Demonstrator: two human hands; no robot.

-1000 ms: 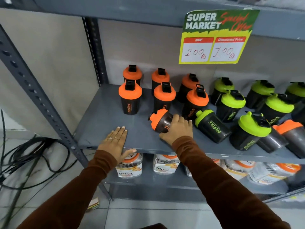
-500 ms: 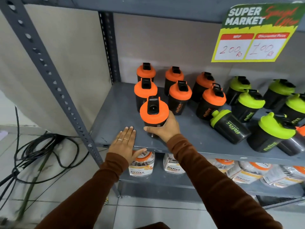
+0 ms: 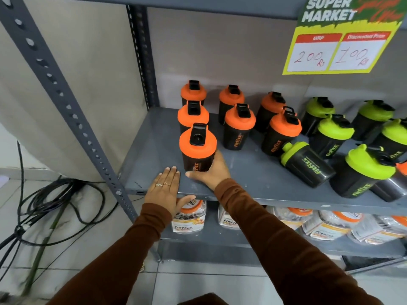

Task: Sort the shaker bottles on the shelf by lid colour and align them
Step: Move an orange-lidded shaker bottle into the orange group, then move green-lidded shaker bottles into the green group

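My right hand (image 3: 212, 171) grips an upright orange-lidded shaker bottle (image 3: 197, 148) near the front of the grey shelf (image 3: 253, 172), in line with two orange-lidded bottles behind it (image 3: 192, 114). More orange-lidded bottles (image 3: 239, 126) stand to the right in two rows. Green-lidded bottles (image 3: 334, 130) stand further right. One green-lidded bottle (image 3: 307, 162) lies on its side. Another green-lidded bottle (image 3: 365, 170) stands at the front right, with an orange-lidded one (image 3: 396, 183) lying behind it at the frame edge. My left hand (image 3: 164, 190) rests flat on the shelf's front edge, fingers apart.
A price sign (image 3: 339, 36) hangs from the shelf above. The slotted upright post (image 3: 66, 102) stands at the left. Packets (image 3: 189, 216) fill the lower shelf. Black cables (image 3: 55, 205) lie on the tiled floor at the left.
My right hand stood the lying orange-lidded bottle upright and moved it left, in front of the left column of orange bottles. My left hand stayed on the shelf edge.
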